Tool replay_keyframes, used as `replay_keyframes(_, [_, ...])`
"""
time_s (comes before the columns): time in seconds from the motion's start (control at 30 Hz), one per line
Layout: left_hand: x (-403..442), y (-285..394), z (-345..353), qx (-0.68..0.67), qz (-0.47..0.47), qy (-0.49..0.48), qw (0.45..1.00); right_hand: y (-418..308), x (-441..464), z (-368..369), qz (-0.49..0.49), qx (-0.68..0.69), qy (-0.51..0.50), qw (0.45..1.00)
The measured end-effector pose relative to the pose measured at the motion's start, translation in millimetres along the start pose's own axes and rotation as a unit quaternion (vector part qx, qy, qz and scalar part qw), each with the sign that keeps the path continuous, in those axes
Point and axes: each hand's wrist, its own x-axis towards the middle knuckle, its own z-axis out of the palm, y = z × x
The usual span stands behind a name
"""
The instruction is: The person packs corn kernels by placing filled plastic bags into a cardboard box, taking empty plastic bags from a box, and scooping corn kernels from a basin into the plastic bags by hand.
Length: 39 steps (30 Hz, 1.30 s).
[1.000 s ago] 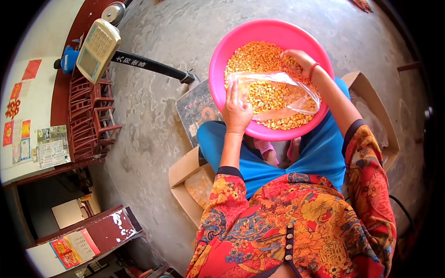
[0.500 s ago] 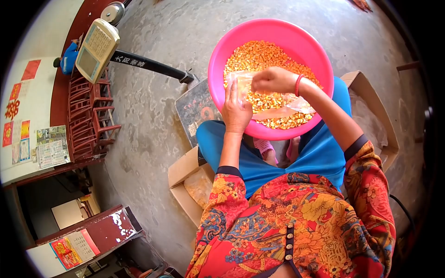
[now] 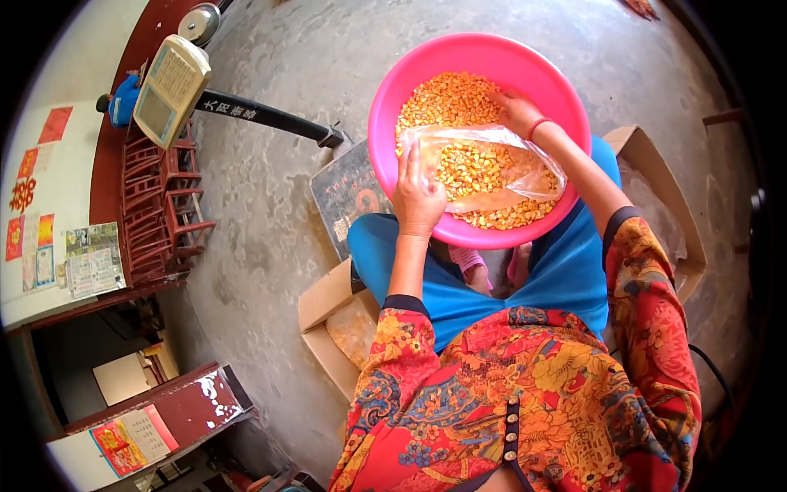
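Observation:
A large pink basin holds orange-yellow corn kernels. A clear plastic bag lies inside it on its side, partly filled with kernels. My left hand grips the left end of the bag, fingers pointing up along the plastic and thumb bent. Beyond the bag's upper edge, my right hand reaches into the loose kernels near the basin's right side. Its fingers look extended, with the tips partly hidden among the kernels. A red band circles the right wrist.
The basin sits between my knees by a dark scale platform, whose post carries a display. Cardboard boxes stand on both sides, the left box holding a filled bag and the right box holding plastic. Stacked red-brown chairs line the wall.
My right hand has moved right, from over the bag to the loose kernels beyond it. The bag's upper edge now shows. My left hand stays in place.

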Motion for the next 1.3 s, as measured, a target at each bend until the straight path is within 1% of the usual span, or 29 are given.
replay_keyframes(0.03, [0.2, 0.1, 0.1, 0.001, 0.006, 0.003, 1.0, -0.8, -2.4, 2.9, -0.015, -0.064, -0.031, 0.997])
replay_keyframes(0.07, [-0.2, -1.2, 0.4, 0.001, 0.007, 0.0, 1.0, -2.2, -5.2, 6.3, -0.013, -0.063, -0.031, 0.997])
replay_keyframes(0.13, [-1.0, -3.3, 0.7, 0.035, 0.006, -0.018, 0.999, -9.1, -11.5, 7.5, -0.054, 0.059, -0.103, 0.991])
replay_keyframes(0.17, [-1.5, -3.7, 1.4, 0.035, 0.007, -0.018, 0.999, -10.5, -14.2, 6.3, -0.054, 0.059, -0.102, 0.992])
replay_keyframes(0.27, [-1.4, -2.6, 0.4, 0.027, 0.001, -0.02, 0.999, -13.8, -19.3, 5.6, -0.053, 0.121, -0.177, 0.975])
replay_keyframes(0.3, [-1.4, -1.6, 0.9, 0.016, 0.004, -0.005, 1.0, -22.7, -17.3, 2.0, 0.127, 0.292, -0.226, 0.921])
replay_keyframes(0.33, [-1.2, -1.0, 1.2, 0.005, 0.006, 0.01, 1.0, -22.8, -17.0, 2.8, 0.126, 0.292, -0.226, 0.921])
replay_keyframes(0.4, [-1.3, -1.6, 1.3, 0.006, 0.007, 0.008, 1.0, -22.0, -16.7, 4.0, 0.203, 0.355, -0.227, 0.884])
replay_keyframes(0.43, [-1.0, -1.9, 1.6, 0.006, 0.008, 0.008, 1.0, -25.1, -15.3, -1.6, 0.225, 0.36, -0.213, 0.88])
replay_keyframes(0.47, [-0.7, -2.1, 2.0, 0.006, 0.009, 0.008, 1.0, -15.7, -12.0, 2.9, 0.225, 0.359, -0.212, 0.88])
replay_keyframes(0.53, [-0.6, -2.6, 2.0, 0.006, 0.017, 0.014, 1.0, 4.3, -2.6, 10.8, 0.085, 0.202, -0.193, 0.956])
replay_keyframes(0.57, [-0.9, -2.8, 1.4, 0.006, 0.017, 0.015, 1.0, 7.8, -2.3, 9.4, 0.104, 0.198, -0.169, 0.96])
replay_keyframes(0.6, [-1.1, -3.4, 1.1, 0.011, 0.008, -0.007, 1.0, 4.2, -2.2, 0.8, 0.103, 0.197, -0.168, 0.96])
replay_keyframes(0.63, [-1.2, -3.9, 0.6, 0.015, -0.001, -0.03, 0.999, -2.7, -2.2, -10.5, 0.196, 0.309, -0.151, 0.918])
replay_keyframes(0.67, [-1.2, -4.1, 0.6, 0.015, 0.0, -0.027, 1.0, -9.4, -2.0, -22.4, 0.284, 0.414, -0.131, 0.855])
replay_keyframes(0.7, [-1.9, -4.5, 1.0, 0.017, 0.0, -0.027, 0.999, -19.3, -2.6, -39.4, 0.325, 0.493, -0.122, 0.798])
replay_keyframes(0.73, [-1.2, -4.6, 0.3, 0.018, 0.0, -0.029, 0.999, -28.6, -2.6, -52.1, 0.322, 0.493, -0.121, 0.799])
replay_keyframes(0.8, [-0.8, -3.7, -0.4, 0.016, 0.002, -0.024, 1.0, -43.8, -2.1, -74.1, 0.261, 0.622, -0.086, 0.733])
replay_keyframes(0.83, [-0.7, -3.4, 0.4, 0.014, 0.002, -0.023, 1.0, -51.6, -1.1, -84.4, 0.22, 0.638, -0.126, 0.727])
replay_keyframes(0.87, [-0.8, -4.4, 1.4, 0.012, 0.004, -0.022, 1.0, -62.3, -1.8, -91.9, 0.22, 0.637, -0.124, 0.728])
replay_keyframes(0.93, [-1.4, -7.0, 2.1, 0.01, 0.002, -0.02, 1.0, -94.1, -6.2, -104.0, 0.121, 0.57, -0.196, 0.788])
replay_keyframes(1.0, [-1.1, -4.0, -0.2, 0.015, 0.0, -0.02, 1.0, -123.3, -14.4, -107.0, 0.094, 0.446, -0.24, 0.857])
replay_keyframes(1.03, [-1.1, -3.1, -0.9, 0.019, -0.002, -0.021, 1.0, -124.5, -14.1, -88.1, -0.056, 0.376, -0.206, 0.902])
replay_keyframes(1.07, [-1.2, -3.0, -0.9, 0.019, -0.001, -0.021, 1.0, -121.7, -17.1, -73.5, -0.139, 0.215, -0.167, 0.952])
replay_keyframes(1.13, [-1.9, -3.6, -0.1, 0.017, -0.012, -0.019, 1.0, -122.2, -25.2, -68.3, -0.239, 0.11, -0.109, 0.959])
replay_keyframes(1.17, [-2.0, -4.5, 0.3, 0.017, -0.012, -0.019, 1.0, -115.8, -21.4, -63.7, -0.232, 0.158, -0.099, 0.955])
replay_keyframes(1.2, [-1.7, -5.2, 0.6, 0.008, -0.002, -0.012, 1.0, -113.3, -20.0, -67.2, -0.155, 0.22, -0.091, 0.959])
replay_keyframes(1.27, [-2.6, -5.2, 0.6, -0.001, 0.006, -0.004, 1.0, -96.7, -10.4, -75.4, -0.044, 0.319, -0.038, 0.946])
replay_keyframes(1.3, [-2.4, -4.4, 0.2, 0.005, 0.007, -0.003, 1.0, -83.5, -4.8, -76.2, -0.034, 0.256, 0.005, 0.966])
